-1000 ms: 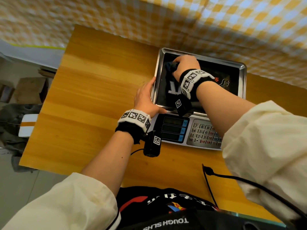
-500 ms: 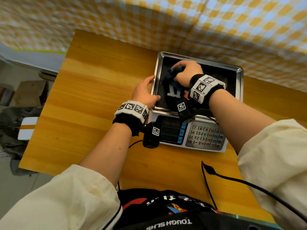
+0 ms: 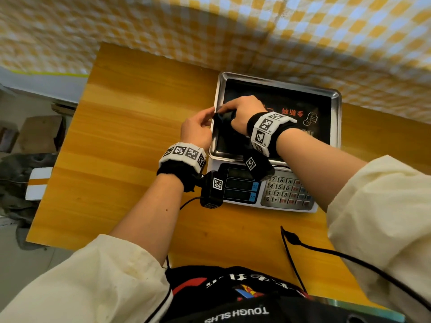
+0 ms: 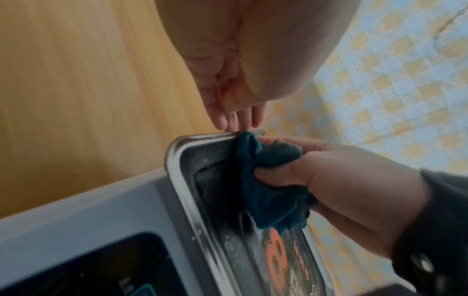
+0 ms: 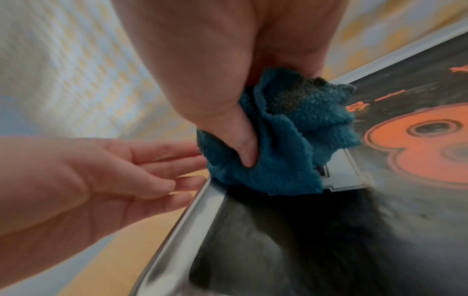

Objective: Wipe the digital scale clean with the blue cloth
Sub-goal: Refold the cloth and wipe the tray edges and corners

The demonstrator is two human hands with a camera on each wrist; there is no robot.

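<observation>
Digital scale (image 3: 275, 145) keypad faces the person; right hand (image 3: 240, 113) bunches blue cloth (image 5: 291, 140).

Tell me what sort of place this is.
Probably a shop counter or home table, not a lab: a price scale with keypad, a wooden table, and a checked cloth behind.

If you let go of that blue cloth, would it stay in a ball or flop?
Probably flop: the blue cloth is bunched in soft folds in the right hand, its loose corner drooping onto the scale's tray. It looks fuzzy, so likely grippy and light.
</observation>
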